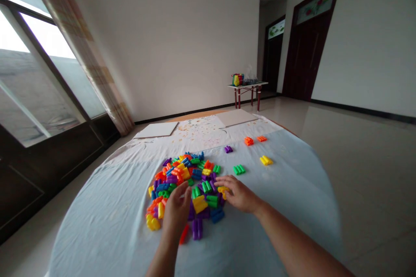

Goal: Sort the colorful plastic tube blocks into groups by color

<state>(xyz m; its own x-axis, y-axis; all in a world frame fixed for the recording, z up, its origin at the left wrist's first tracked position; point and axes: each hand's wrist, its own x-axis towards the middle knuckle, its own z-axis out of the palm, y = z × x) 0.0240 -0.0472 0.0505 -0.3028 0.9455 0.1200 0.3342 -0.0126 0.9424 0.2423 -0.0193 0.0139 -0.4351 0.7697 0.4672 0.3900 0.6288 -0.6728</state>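
A heap of small plastic blocks point(182, 177) in orange, blue, green, purple and yellow lies on a pale blue cloth point(276, 207) spread over a round table. My left hand point(176, 212) rests on the near side of the heap, fingers loosely curled over the blocks. My right hand point(238, 192) lies flat at the heap's right edge, its fingertips touching a yellow block point(222, 190). A larger yellow block point(199, 203) sits between the two hands. Neither hand visibly grips anything.
Loose blocks lie apart on the cloth: green point(239, 169), yellow point(266, 160), purple point(228, 149), two orange point(248, 140). Two white boards point(156, 130) lie at the far side. A small red-legged table point(247, 88) stands by the back wall, dark doors to the right.
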